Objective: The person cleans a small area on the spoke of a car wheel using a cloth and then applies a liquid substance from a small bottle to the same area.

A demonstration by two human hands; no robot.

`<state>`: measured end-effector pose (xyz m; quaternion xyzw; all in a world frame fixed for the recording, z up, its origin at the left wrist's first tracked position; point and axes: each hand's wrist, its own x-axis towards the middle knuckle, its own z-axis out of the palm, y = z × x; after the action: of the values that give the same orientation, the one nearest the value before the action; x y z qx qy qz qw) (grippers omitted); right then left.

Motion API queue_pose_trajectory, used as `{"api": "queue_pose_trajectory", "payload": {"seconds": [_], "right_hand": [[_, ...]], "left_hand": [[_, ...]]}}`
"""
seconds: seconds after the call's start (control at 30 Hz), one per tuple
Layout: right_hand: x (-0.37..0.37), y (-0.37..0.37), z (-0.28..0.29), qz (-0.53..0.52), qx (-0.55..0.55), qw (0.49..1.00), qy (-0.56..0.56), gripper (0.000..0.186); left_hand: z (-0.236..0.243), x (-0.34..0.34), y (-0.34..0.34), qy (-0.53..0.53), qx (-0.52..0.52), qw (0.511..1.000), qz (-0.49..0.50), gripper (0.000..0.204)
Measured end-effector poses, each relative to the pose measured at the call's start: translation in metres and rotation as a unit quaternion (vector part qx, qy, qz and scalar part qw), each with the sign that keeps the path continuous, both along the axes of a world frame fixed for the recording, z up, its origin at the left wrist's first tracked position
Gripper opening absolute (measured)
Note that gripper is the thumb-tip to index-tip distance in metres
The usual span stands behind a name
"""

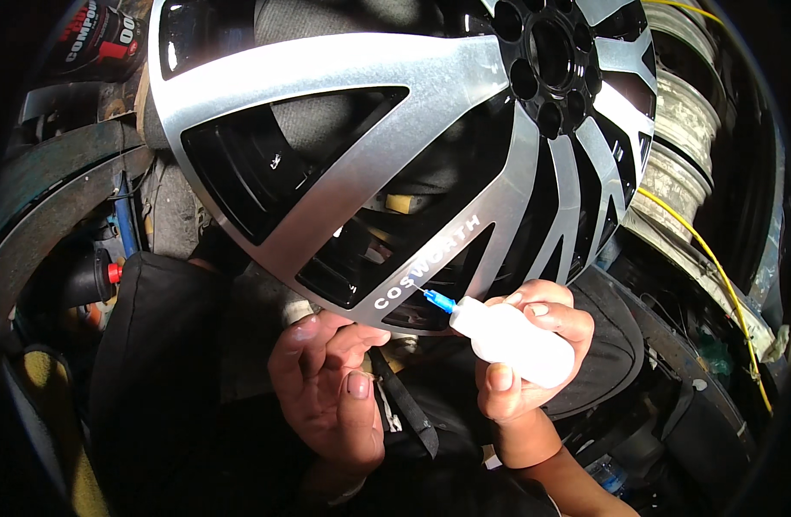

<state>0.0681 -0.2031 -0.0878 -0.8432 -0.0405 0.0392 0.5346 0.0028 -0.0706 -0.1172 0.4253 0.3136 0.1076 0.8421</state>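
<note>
head view, looking down, close over wheel (pixel 395 146)

The alloy wheel (pixel 387 155) is cut off by the upper edge, so its full rim is not seen. The lower rim is partly covered by the left hand (pixel 331 392) and by the right hand (pixel 529 353). The white squeeze bottle (pixel 516 340) is half hidden inside the right grip. The needle end of its blue tip (pixel 438 300) is too small to be told. The dark can (pixel 98 39) is cut at the top corner. The things at the left border are lost in shadow.
</note>
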Motion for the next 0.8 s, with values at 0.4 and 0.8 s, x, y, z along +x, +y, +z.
{"api": "queue_pose_trajectory", "payload": {"seconds": [0.4,0.8], "right_hand": [[0.0058,-0.0063,-0.0084,0.045,0.015,0.996,-0.071,0.051],[0.0008,-0.0023,-0.0002,0.007,-0.01,1.0,-0.004,0.06]], "left_hand": [[0.0022,0.0016,-0.0009,0.013,0.0,1.0,0.008,0.06],[0.0029,0.0024,-0.0009,0.008,-0.007,1.0,0.011,0.06]]}}
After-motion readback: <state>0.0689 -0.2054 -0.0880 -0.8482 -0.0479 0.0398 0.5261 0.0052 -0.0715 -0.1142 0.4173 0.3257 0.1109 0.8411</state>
